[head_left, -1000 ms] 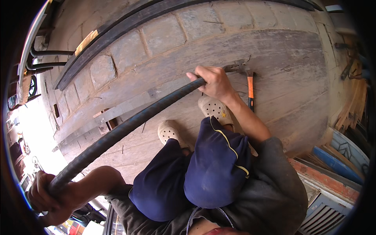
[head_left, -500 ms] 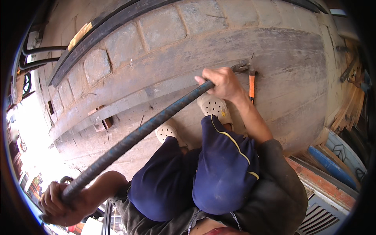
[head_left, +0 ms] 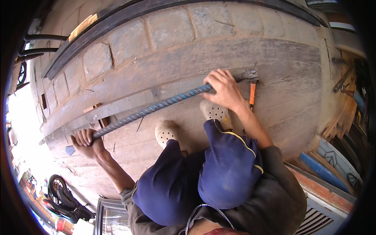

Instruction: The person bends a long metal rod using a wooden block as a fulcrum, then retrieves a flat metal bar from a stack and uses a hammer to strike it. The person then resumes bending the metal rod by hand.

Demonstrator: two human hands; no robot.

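Both hands' grip on ribbed steel bar (head_left: 156, 107), one hand (head_left: 88, 141) at each end (head_left: 225, 89).

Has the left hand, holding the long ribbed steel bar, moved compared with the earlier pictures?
Yes. The left hand has come up and forward, bringing its end of the ribbed steel bar close to the grey plank.

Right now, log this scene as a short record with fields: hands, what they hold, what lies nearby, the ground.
left hand: grips one end of the rebar, fingers curled round it
right hand: grips the rebar near its other end
rebar: long ribbed bar, slanting across the ground between both hands
hammer: orange handle, lying just beyond the right hand
feet: pale perforated clogs below the bar
ground: worn concrete, stone blocks behind
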